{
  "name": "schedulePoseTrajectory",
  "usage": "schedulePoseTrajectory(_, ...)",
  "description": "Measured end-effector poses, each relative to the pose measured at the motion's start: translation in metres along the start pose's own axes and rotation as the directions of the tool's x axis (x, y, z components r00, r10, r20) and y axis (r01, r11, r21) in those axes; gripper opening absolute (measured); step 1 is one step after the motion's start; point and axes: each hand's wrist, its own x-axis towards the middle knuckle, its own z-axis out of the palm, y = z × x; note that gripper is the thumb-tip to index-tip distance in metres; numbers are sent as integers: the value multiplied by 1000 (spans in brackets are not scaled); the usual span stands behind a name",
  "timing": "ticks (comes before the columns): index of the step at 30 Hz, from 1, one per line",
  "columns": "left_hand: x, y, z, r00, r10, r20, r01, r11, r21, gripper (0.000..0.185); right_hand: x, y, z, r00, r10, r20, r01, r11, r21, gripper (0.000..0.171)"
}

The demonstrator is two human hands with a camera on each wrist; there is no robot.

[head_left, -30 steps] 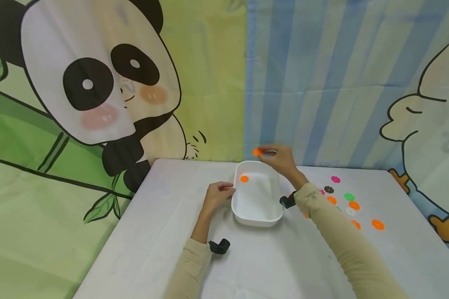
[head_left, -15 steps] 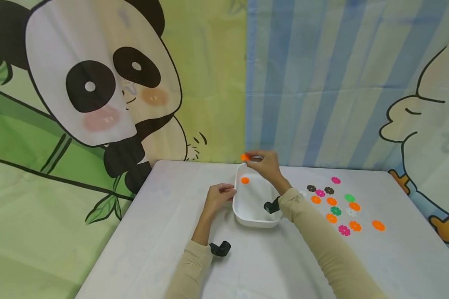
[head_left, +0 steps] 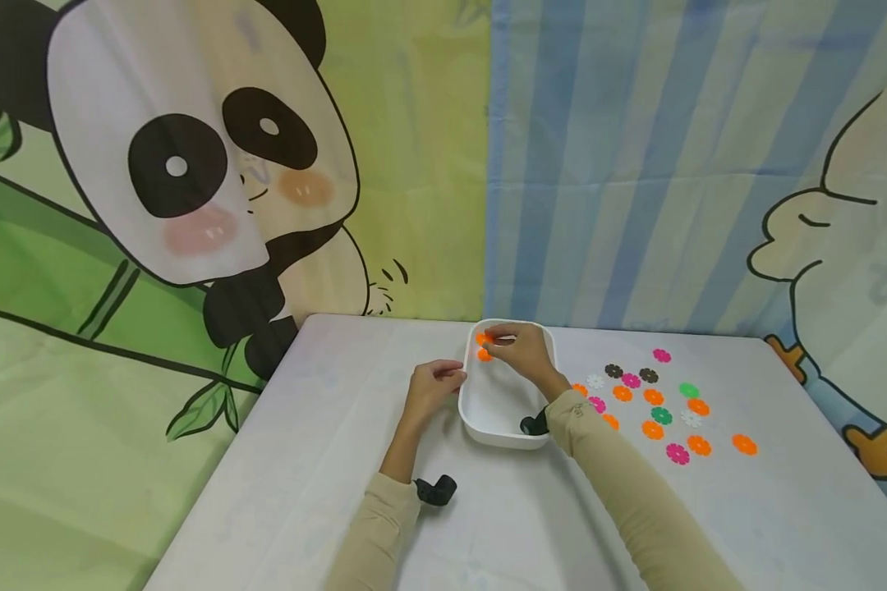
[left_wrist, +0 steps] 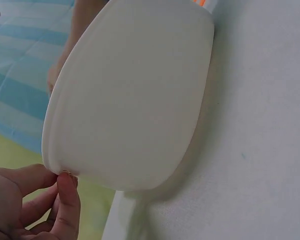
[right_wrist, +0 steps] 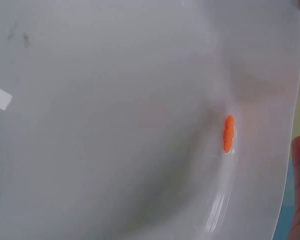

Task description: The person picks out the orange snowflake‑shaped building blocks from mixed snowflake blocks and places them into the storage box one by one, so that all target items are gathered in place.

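Head view: you are sitting at a white table (head_left: 325, 460) set against a cartoon panda backdrop (head_left: 192, 164). A white tray (head_left: 491, 414) is lying near the table's middle. Your left hand (head_left: 430, 387) is resting beside it, curled fingers touching its left rim. Your right hand (head_left: 521, 351) is reaching into the tray's far end, fingertips pinching an orange flower piece (head_left: 484, 338) just above another orange piece (head_left: 484, 355) lying inside. Loose coloured flower pieces (head_left: 654, 402) are lying scattered right of the tray.
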Motion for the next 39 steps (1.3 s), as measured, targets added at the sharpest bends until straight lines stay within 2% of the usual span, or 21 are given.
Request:
schedulePoseTrajectory(5,-2,2,-1,1000,-26,6,26,1000,-7,27,-2,6,1,997,-20,73,23,999,-43,27)
schedulePoseTrajectory(10,-1,3,-2,1000,-16,11,16,999,-30,29,-2,11,1,989,-20,147,32,996,-82,27)
schedulePoseTrajectory(18,0,5,-3,1000,-10,5,10,997,-71,24,1,19,1,968,-58,243,109,973,-204,29)
schedulePoseTrajectory(22,0,3,-3,1000,-12,10,13,997,-77,24,-1,20,2,958,-35,284,108,963,-246,28)
schedulePoseTrajectory(27,-1,4,-2,1000,-11,8,12,997,-73,25,-2,20,3,953,-21,303,106,958,-265,27)
schedulePoseTrajectory(33,0,4,-2,1000,-8,8,9,998,-60,27,1,24,6,948,-50,314,145,947,-285,25)
schedulePoseTrajectory(39,-4,7,-4,999,-7,33,9,997,-75,31,4,29,10,943,-64,327,168,940,-298,24)
